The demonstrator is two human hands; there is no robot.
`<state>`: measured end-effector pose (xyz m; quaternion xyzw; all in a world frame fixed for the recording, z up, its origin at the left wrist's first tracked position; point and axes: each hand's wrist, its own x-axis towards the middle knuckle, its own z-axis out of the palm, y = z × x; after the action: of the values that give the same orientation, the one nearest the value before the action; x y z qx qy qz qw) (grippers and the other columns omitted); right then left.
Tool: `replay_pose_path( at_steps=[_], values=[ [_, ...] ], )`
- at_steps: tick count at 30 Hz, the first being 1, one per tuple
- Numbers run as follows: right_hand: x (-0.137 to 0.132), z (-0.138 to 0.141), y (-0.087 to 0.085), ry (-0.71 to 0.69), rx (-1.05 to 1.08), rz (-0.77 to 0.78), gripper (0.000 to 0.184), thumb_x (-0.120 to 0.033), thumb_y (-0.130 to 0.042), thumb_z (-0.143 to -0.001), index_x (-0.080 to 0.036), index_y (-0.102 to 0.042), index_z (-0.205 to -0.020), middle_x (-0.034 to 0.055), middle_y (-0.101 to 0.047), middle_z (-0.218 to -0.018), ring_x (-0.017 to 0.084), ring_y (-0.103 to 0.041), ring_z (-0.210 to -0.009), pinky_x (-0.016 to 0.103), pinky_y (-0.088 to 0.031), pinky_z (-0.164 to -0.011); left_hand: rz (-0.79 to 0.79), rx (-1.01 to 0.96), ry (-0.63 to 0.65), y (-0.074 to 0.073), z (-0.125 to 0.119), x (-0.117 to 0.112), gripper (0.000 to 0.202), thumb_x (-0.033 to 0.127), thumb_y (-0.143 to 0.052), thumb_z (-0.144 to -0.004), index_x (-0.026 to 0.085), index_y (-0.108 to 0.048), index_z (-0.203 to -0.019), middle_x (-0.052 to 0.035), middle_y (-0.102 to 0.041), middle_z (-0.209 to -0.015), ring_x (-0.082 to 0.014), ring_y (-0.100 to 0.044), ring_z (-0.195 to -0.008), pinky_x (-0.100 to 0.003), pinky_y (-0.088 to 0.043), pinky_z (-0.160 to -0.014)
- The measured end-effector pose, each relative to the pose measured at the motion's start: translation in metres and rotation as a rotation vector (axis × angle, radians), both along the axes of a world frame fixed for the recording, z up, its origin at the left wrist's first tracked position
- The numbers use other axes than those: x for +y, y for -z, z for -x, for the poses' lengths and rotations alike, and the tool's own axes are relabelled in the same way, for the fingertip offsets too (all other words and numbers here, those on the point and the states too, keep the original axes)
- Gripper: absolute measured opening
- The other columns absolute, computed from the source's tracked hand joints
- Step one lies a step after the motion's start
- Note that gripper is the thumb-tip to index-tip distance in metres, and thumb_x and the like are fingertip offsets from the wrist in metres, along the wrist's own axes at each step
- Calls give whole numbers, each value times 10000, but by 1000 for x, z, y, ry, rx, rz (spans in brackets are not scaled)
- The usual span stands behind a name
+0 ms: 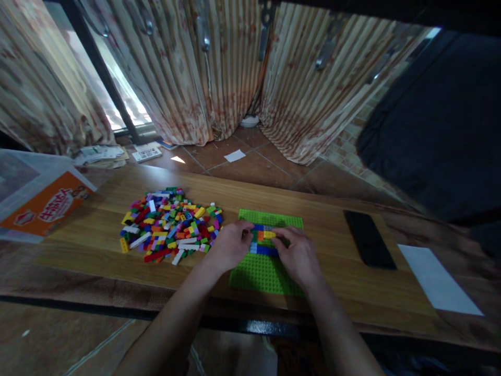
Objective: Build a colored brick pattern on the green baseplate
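A green baseplate lies on the wooden table in front of me. A small block of blue, orange, yellow and green bricks stands on it. My left hand rests curled at the block's left side, fingertips touching it. My right hand is at the block's right side, its fingers pinched on a yellow brick on top of the block. A heap of several loose coloured bricks lies to the left of my left hand.
A black phone lies right of the baseplate, and a white sheet lies near the table's right end. An orange-and-clear box stands at the left edge. Curtains, papers and a tiled floor are behind the table.
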<state>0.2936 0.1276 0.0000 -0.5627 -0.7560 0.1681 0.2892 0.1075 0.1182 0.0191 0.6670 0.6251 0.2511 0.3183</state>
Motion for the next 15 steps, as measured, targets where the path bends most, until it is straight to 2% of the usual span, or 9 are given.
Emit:
replay_pose_path(
  at_steps=[4,10,15],
  values=[
    [0,-6,-4,32,38,25,177,-247,-581,-822,-247,-712,-941,49,-706,-944,237,-612,-903,402,-472,-853,4,12,-11,-2,-2,-1,296,151,-506,-845,155,-681,-1084,-83,-737,-1006,-185,-683,-898,-281,-510,-835],
    [2,-10,-4,113,110,62,186,-326,-574,-820,-227,-721,-878,57,-707,-907,236,-623,-901,398,-467,-854,7,33,-19,-3,-4,-1,300,156,-506,-852,144,-679,-1098,-89,-733,-976,-192,-679,-860,-298,-517,-817],
    [5,-3,3,236,179,138,247,-416,-602,-787,-207,-706,-867,70,-718,-890,234,-645,-842,382,-482,-792,-108,100,-45,0,-9,-3,309,153,-511,-852,177,-687,-1105,-87,-693,-1049,-186,-662,-861,-304,-516,-831]
  ],
)
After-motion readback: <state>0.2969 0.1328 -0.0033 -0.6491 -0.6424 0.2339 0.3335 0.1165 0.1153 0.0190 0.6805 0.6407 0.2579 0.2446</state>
